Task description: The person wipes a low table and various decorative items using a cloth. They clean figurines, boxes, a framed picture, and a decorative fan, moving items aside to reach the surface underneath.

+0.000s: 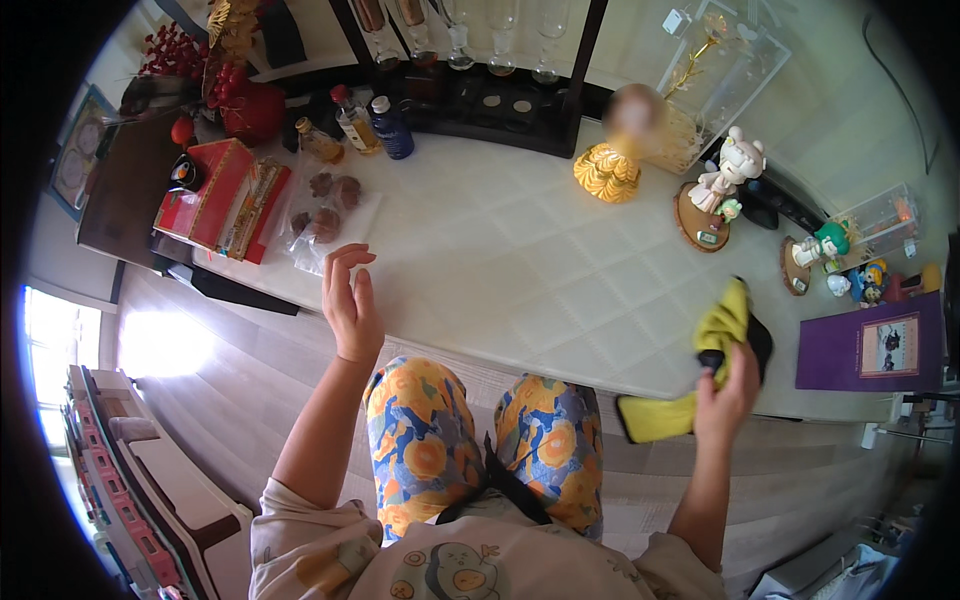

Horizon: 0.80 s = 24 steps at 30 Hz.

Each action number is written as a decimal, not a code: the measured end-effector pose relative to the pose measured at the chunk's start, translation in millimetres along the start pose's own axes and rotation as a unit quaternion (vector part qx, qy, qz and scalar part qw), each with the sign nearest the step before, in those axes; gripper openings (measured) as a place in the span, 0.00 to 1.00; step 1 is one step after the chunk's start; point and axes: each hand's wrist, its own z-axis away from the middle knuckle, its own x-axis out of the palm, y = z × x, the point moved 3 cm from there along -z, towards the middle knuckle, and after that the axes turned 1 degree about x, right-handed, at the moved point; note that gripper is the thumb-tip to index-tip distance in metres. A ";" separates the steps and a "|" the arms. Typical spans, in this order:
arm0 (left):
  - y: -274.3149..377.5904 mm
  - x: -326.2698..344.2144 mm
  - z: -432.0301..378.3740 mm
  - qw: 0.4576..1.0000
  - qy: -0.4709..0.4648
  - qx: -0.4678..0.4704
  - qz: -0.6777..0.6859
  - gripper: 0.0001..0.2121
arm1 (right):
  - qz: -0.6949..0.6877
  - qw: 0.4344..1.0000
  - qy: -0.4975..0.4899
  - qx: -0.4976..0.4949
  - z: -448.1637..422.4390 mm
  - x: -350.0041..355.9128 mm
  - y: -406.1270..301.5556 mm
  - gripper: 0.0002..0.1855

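My right hand point(731, 390) grips a crumpled yellow cloth point(724, 322) with dark edging, at the right front of the tabletop point(525, 292). One end of the cloth hangs past the table's front edge. My left hand point(351, 304) is raised near the front left edge, holding nothing, its fingers loosely bent and apart. Just beyond it lies a clear plastic bag point(319, 217) with several brown, rounded pieces in it. A purple box point(870, 345) sits to the right of the cloth.
Along the back are small bottles point(356, 124), a black rack point(487, 112) with glass tubes and a gold-skirted figurine point(607, 174). Figurines on wooden bases point(701, 217) line the right side. A red box point(217, 199) stands at the left, beside a red vase point(255, 112).
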 end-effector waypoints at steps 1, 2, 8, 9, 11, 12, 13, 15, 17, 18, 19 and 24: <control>0.4 1.2 -0.1 1.000 0.006 0.018 -0.009 0.09 | 0.008 0.999 0.007 0.034 1.7 -6.3 15.5 0.25; 1.9 1.8 0.0 1.000 0.007 0.025 -0.013 0.09 | 0.051 0.998 0.021 0.040 6.9 -5.1 16.7 0.24; -4.8 3.8 4.5 1.000 0.014 0.017 -0.019 0.08 | -0.013 0.994 -0.034 -0.105 7.0 42.4 -114.9 0.28; -7.2 -4.9 4.2 0.999 0.024 0.022 -0.033 0.07 | -0.058 0.987 -0.061 -0.139 5.4 51.3 -152.0 0.27; -14.0 -3.9 3.0 0.998 0.026 0.031 -0.038 0.07 | -0.135 0.961 -0.085 -0.225 1.7 70.6 -212.1 0.26; -12.5 -1.8 2.1 0.998 0.026 0.035 -0.038 0.07 | -0.171 0.946 -0.091 -0.261 1.0 77.2 -237.3 0.25; -7.7 2.0 -0.6 0.996 0.041 0.064 -0.041 0.08 | -0.193 0.931 -0.090 -0.295 0.0 83.0 -256.3 0.25; 0.7 0.9 -5.0 0.995 0.040 0.087 -0.035 0.11 | -0.209 0.923 -0.084 -0.313 -2.2 87.6 -272.4 0.25; 0.6 -1.8 -2.4 0.992 0.045 0.105 -0.056 0.12 | -0.245 0.906 -0.095 -0.333 1.0 82.0 -252.5 0.26; -4.0 -2.8 2.2 0.992 0.041 0.101 -0.061 0.13 | -0.236 0.909 -0.095 -0.332 6.0 74.8 -232.8 0.28; -8.9 -4.8 6.5 0.992 0.040 0.098 -0.068 0.13 | -0.243 0.908 -0.090 -0.330 8.1 69.1 -209.3 0.29; -3.2 -1.2 9.7 0.992 0.047 0.102 -0.060 0.14 | -0.098 0.964 -0.011 -0.248 29.5 19.2 -21.2 0.24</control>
